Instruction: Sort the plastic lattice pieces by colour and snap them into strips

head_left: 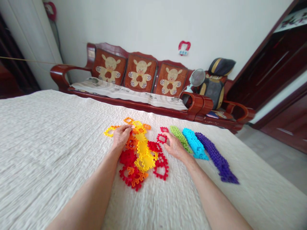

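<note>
A loose pile of interlocking plastic pieces [140, 153] in red, orange and yellow lies on a white quilted bedspread [48, 143]. My left hand [121, 136] rests on the pile's upper end among yellow and orange pieces, and I cannot tell whether it grips one. My right hand [175, 146] lies beside a small red square frame piece [161, 138], its fingertips close to it and holding nothing. Just right of that hand run a green strip [179, 137], a light blue strip [194, 143] and a purple strip [219, 161] of joined pieces.
Beyond the bed's far edge stands a dark red wooden bench [139, 99] with cushions, a small fan [197, 78] and a back massager [216, 84]. Grey floor [275, 159] shows to the right of the bed.
</note>
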Motion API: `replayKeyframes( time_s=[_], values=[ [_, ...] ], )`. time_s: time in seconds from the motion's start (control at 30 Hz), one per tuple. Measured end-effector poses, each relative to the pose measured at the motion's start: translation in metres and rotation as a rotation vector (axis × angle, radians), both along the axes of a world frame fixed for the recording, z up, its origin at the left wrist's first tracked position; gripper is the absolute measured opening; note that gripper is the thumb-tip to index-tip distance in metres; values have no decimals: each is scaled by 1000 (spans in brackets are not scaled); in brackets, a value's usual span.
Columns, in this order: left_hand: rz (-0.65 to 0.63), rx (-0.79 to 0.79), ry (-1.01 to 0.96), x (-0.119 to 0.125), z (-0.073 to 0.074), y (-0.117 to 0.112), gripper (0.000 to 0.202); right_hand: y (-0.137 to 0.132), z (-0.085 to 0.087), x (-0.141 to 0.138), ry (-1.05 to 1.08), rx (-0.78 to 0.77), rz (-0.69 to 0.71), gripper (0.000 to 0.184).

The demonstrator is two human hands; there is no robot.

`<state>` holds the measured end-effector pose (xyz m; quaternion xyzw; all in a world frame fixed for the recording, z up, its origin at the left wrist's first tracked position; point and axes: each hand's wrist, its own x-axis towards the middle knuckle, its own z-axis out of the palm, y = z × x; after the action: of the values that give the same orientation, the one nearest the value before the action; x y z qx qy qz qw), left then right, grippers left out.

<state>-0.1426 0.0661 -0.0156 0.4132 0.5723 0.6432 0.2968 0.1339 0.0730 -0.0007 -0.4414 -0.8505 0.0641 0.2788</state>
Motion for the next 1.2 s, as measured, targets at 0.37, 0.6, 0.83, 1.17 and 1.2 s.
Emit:
replayKeyframes(
  time_s=[0.37, 0.6, 0.83, 1.17, 1.2],
  values=[
    [13, -46, -34, 3, 7, -4, 30, 69, 30, 4, -263, 9, -197, 53],
    [30, -26, -8, 3, 5, -2, 29, 77, 24, 6, -304, -115, -233, 54],
    [12, -32, 26, 3, 7, -5, 29, 76, 26, 7, -352, -99, -210, 61],
    [13, -2, 21, -2, -4, 2, 26, 2, 9, -4, 85, -42, -24, 45],
    [9, -2, 22, -2, -5, 3, 26, -7, 8, -7, 115, -114, -13, 44]
  ],
)
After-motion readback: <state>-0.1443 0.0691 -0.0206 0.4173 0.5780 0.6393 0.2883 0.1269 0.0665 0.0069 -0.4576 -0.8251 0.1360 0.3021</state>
